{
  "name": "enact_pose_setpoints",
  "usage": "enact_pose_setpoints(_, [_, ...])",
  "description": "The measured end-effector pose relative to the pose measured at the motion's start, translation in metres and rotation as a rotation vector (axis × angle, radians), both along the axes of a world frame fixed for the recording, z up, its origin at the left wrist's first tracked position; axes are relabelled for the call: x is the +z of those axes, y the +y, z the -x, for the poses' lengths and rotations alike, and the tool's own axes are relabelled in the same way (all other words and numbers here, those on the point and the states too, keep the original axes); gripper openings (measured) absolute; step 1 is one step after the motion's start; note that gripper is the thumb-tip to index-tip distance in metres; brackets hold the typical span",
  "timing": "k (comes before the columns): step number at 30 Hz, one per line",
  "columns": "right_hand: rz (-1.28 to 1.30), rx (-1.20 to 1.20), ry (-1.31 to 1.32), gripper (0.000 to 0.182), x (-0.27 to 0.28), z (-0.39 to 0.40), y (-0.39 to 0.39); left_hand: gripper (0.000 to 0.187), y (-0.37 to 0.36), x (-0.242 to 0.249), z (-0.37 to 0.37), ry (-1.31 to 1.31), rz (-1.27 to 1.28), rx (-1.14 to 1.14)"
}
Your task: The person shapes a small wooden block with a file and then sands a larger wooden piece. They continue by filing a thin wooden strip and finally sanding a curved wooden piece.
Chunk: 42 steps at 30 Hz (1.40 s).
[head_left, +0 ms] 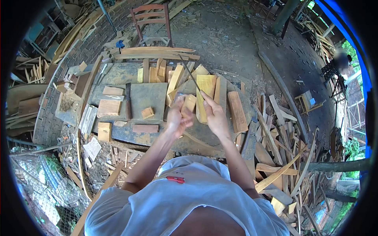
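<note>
My left hand (178, 118) is closed around a small wooden block (189, 103); its fingers are slightly smeared by motion. In my right hand (215, 118) is a long, thin, dark tool (189, 71), file-like in shape, gripped near its lower end and slanting up to the left. Behind and beside the hands, a yellowish board (206, 84) and a reddish-brown block (237, 112) lie on the worktable (169, 141). A chisel-like tool with a wooden handle (128, 108) rests farther left, near a small block (147, 113).
A flat reddish piece (145, 128) and a pale block (104, 131) lie near the table's front edge. Scrap wood (275, 149) is heaped at the right. Beyond the table stand long planks (157, 51) and a wooden chair (151, 17). A person (340, 65) is far right.
</note>
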State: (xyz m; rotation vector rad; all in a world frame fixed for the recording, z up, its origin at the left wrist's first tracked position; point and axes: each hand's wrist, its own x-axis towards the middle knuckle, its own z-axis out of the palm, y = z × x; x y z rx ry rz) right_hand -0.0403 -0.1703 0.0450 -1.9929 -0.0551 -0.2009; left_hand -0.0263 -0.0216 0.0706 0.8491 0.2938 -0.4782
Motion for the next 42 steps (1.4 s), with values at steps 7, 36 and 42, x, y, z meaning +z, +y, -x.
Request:
enact_pose_setpoints(7, [0.068,0.025,-0.044,0.039,0.017,0.018,0.012,0.027,0.017,-0.028,-0.015,0.092,0.229,-0.02])
enact_pose_setpoints(36, [0.164,0.054,-0.13,0.044,0.01,0.027,0.031,0.033,0.017,-0.044,-0.023,0.177,0.303,0.04])
enact_pose_setpoints(42, [0.019,-0.002,-0.084,0.042,-0.008,-0.004,0.001,0.03,0.005,-0.026,-0.003,0.066,0.296,-0.124])
